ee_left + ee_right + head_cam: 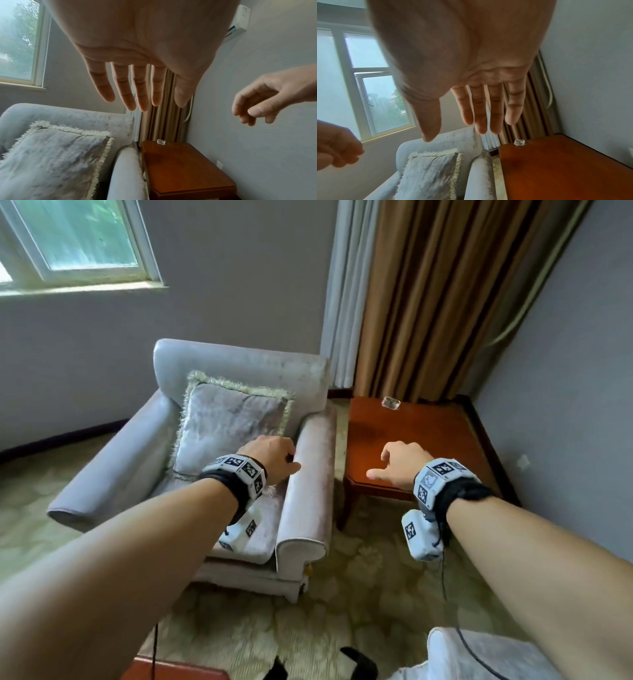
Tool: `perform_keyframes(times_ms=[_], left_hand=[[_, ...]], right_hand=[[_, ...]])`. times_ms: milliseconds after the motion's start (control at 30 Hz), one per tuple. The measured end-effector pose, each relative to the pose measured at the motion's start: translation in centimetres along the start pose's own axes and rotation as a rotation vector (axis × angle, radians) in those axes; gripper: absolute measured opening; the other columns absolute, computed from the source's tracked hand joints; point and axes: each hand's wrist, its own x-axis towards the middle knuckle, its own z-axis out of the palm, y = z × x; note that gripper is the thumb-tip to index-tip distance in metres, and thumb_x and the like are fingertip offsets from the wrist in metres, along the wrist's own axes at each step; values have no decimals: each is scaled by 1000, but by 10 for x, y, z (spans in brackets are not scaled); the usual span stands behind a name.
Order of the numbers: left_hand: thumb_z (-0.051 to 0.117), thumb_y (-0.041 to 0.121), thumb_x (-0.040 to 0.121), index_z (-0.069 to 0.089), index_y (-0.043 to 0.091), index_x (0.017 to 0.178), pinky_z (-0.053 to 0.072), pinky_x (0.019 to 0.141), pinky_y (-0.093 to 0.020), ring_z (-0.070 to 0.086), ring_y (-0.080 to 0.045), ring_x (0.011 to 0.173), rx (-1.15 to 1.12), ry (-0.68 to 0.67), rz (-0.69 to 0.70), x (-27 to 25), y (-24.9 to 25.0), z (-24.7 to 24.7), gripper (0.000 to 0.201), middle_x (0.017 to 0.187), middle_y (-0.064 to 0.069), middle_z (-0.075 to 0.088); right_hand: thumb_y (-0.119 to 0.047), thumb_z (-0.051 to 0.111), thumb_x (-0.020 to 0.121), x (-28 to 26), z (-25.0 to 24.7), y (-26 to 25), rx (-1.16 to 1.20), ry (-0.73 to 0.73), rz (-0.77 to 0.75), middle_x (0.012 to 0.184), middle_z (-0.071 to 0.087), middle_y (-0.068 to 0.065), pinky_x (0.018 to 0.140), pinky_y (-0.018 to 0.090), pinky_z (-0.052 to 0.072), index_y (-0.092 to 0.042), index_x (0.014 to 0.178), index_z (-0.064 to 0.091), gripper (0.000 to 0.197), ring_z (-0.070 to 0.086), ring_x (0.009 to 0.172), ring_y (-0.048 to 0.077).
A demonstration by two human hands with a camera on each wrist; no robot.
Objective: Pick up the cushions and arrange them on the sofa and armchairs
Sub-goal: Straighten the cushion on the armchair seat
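A pale grey armchair (239, 359) stands under the window. One grey cushion (229, 426) with a cream fringe leans upright against its backrest. My left hand (270, 457) hovers over the seat beside the right armrest, in front of the cushion's lower corner and holding nothing. In the left wrist view its fingers (145, 102) hang straight above the cushion (51, 162). My right hand (397, 463) hangs empty over the side table with loosely curled fingers. In the right wrist view the right hand (464, 116) is relaxed and the cushion (428, 174) lies below it.
A reddish wooden side table (411, 440) fills the corner right of the armchair, with a small glass object (391, 402) at its far edge. Brown curtains (428, 302) hang behind. Patterned carpet (342, 611) covers the floor. Another pale upholstered piece (479, 655) shows at bottom right.
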Motion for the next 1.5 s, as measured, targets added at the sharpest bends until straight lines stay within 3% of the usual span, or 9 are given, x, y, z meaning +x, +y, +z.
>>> perform_keyframes(times_ms=[100,200,300,767,833,900,1000,1167,1500], left_hand=[[55,52,86,63,34,110,57,83,-40,63,-23,92,-23,32,-42,14,-35,-15,32,108,1,67],[60,46,91,64,27,118,55,89,-40,63,-22,101,-34,58,-84,25,-66,-22,33,113,3,66],[62,46,90,62,26,125,53,92,-38,62,-20,105,-55,54,-149,37,-92,-21,40,119,2,67],[61,51,89,61,29,127,48,96,-34,56,-20,118,-31,164,-404,137,-177,-83,44,123,7,66],[62,49,89,62,28,127,46,95,-31,55,-20,119,-31,158,-428,146,-189,-83,43,124,6,66],[62,48,90,62,27,128,44,94,-29,55,-20,120,-24,133,-459,154,-206,-83,43,125,5,66],[60,52,88,62,34,122,48,96,-33,57,-22,118,-19,117,-520,175,-242,-87,39,123,4,67],[57,61,82,63,40,114,51,95,-42,57,-22,116,-33,69,-506,224,-293,-91,39,121,3,67],[62,47,91,64,23,123,49,97,-35,62,-24,114,-86,-42,-270,387,-447,-68,40,121,-1,70]], right_hand=[[-55,68,85,36,-12,-43,-15,17,-57,122,63,9,83,37,51,-17,123,59,54,62,108,30],[-54,69,84,69,-16,-83,-38,4,-137,119,64,9,77,33,48,-17,119,62,52,63,105,29],[-58,69,82,102,-14,-113,-59,-8,-200,120,65,9,83,34,51,-17,120,62,56,62,108,30],[-61,69,82,296,-49,-222,-93,-17,-480,105,72,8,84,35,56,-9,104,71,56,66,98,29],[-59,69,82,318,-49,-238,-98,-19,-506,103,71,8,80,33,55,-10,103,71,54,66,98,29],[-59,69,81,338,-45,-252,-98,-37,-523,90,69,7,65,29,49,-12,86,69,47,65,89,29],[-60,69,81,367,-40,-270,-77,-62,-514,71,64,6,54,27,41,-14,63,57,51,61,75,28],[-66,72,75,420,-25,-295,-53,-98,-442,84,74,7,80,36,58,-12,79,72,54,68,84,28],[-65,70,78,532,22,-384,33,-133,-174,84,76,11,81,39,58,-5,79,75,61,70,86,28]])
